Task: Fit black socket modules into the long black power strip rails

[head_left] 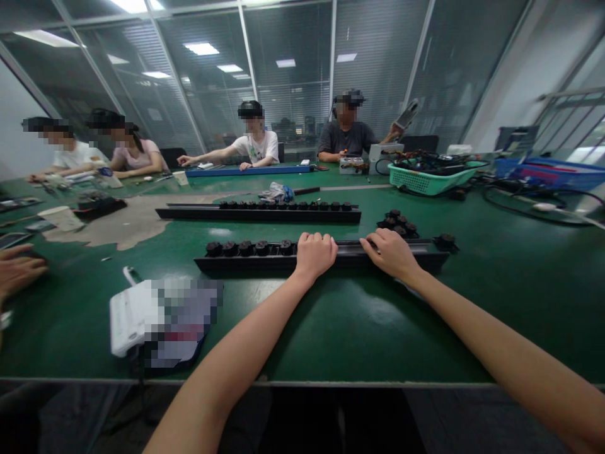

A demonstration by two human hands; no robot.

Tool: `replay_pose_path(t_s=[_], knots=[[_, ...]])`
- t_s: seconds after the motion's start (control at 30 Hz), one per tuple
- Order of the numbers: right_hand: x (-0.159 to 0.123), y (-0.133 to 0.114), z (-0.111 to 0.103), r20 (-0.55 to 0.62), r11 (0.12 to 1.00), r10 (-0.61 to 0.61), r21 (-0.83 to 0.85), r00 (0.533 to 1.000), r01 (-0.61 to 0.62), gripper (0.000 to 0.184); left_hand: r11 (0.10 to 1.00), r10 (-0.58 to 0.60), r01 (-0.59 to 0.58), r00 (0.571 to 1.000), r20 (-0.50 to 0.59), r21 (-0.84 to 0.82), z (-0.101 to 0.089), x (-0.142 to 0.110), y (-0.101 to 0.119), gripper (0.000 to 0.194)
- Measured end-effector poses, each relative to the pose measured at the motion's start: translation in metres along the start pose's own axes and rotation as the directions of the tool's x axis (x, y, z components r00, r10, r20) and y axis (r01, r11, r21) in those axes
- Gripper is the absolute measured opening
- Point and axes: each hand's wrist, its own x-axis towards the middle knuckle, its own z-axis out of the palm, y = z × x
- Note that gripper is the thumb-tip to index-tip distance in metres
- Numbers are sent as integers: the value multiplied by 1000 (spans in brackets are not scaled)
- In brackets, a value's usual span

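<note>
A long black rail, an open channel, lies across the table in front of me. Several round black modules stand in a row along its left part. My left hand is closed over the rail just right of that row; its curled fingers hide whatever lies beneath them. Farther right, my right hand rests on the rail with bent fingers over the far edge and the thumb toward the left hand. Loose black modules are heaped behind my right hand, and a single black module sits at the rail's right end.
Behind lies a second black rail with modules. A white device is at front left, near another person's hand. A green basket of cables stands back right. Several people sit across the green table.
</note>
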Motion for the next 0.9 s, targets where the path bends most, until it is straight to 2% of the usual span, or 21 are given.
replay_pose_path(t_s=[0.27,0.4,0.5,0.6,0.73,0.8,0.9], knots=[[-1,-2,3,-27,997,-70,13,997,71,43,1000,-5,5,1000,21,0,-1,0,2,40],[0,0,4,-27,997,-67,33,997,68,41,1000,-1,0,998,-59,-14,-19,2,4,40],[6,-4,2,-2,991,-103,91,995,102,37,999,8,-11,997,-79,-36,-38,2,-8,41],[17,-18,-3,58,973,-165,176,985,153,34,999,45,-44,998,-36,31,-46,-2,-32,42],[34,-50,-4,128,941,-205,300,970,159,43,994,-54,51,998,38,93,-39,-9,-60,43],[43,-66,-1,135,933,-204,327,970,151,47,992,-81,75,995,53,100,-35,-11,-65,41],[54,-81,7,152,946,-166,304,974,114,41,992,-103,94,989,104,85,-32,-14,-65,42]])
